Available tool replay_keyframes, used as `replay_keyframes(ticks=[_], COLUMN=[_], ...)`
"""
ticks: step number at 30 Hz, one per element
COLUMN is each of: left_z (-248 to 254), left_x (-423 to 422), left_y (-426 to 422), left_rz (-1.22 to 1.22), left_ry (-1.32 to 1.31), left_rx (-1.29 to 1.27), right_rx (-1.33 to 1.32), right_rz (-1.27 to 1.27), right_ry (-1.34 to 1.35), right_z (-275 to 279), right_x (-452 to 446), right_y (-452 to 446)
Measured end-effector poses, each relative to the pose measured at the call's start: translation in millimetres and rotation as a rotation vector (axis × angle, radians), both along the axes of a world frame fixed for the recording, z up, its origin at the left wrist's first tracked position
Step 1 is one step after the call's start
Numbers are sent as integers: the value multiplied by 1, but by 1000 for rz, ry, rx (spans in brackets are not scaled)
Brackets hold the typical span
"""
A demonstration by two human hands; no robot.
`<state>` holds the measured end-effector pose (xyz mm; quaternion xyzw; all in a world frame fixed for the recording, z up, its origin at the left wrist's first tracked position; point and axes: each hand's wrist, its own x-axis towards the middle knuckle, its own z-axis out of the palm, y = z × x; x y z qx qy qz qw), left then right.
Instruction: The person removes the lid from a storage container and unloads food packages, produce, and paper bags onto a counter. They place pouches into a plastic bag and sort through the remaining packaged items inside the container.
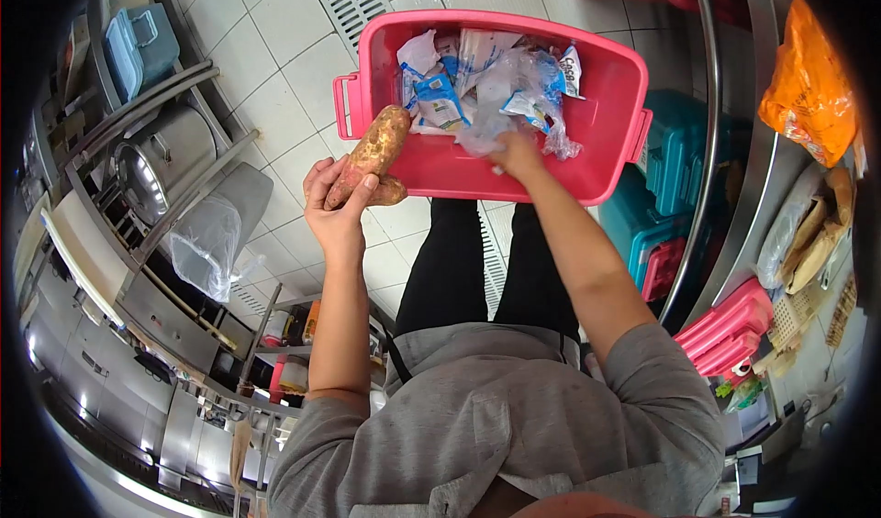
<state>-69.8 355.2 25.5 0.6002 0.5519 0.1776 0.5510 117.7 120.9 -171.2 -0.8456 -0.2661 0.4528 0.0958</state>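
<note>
My left hand (332, 197) is closed around long, reddish-brown sweet potatoes. One long sweet potato (378, 146) points up toward the bin's rim, and a shorter sweet potato (389, 190) lies crosswise beneath it. A pink plastic bin (610, 142) stands in front of my legs, with bags and wrappers inside. My right hand (519, 157) reaches over the near rim into it, fingers curled at a crumpled clear plastic bag (485, 133); the fingertips are partly hidden. Blue-and-white packets (439, 100) lie beside that bag.
On the left, a metal rack holds a large lidded steel pot (151, 174), a light-blue box (142, 45) and a hanging clear bag (209, 243). Teal bins (674, 160) stand at the right, below a steel counter with an orange bag (808, 82). Floor drain grates (347, 0) run through the tiles.
</note>
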Motion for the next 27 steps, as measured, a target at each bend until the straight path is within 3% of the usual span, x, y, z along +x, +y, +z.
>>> replay_keyframes(ticks=[1,6,8,10,12,15,17,20,24,26,27], left_z=[1,0,-3,-4,-8,-11,-18,-22,-19,-17,-14], left_x=[-1,-1,1,3,1,-3,-6,-11,-19,-21,-23], left_y=[1,8,10,10,11,7,2,-8,-21,-26,-29], left_rz=[-5,-38,-34,-24,-56,-98,-115,-89,-66,-53,-44], left_ry=[-15,29,21,4,17,42,61,60,3,-8,8], left_rx=[-6,13,10,4,50,99,115,78,46,42,35], right_rx=[-132,-148,-329,-349,-188,501,161,-19,-2,244,245], right_rz=[-17,223,294,422,520,532,615,649,732,1324,1336], right_ry=[85,-270,-408,-472,-550,-346,-138,-203,-333,-518,-523], right_z=[-3,36,31,68,84,25,-37,-93,-85,-61,-58], right_x=[10,75,85,82,72,50,24,18,20,38,42], right_y=[-10,-51,-61,-38,1,47,68,78,75,66,55])
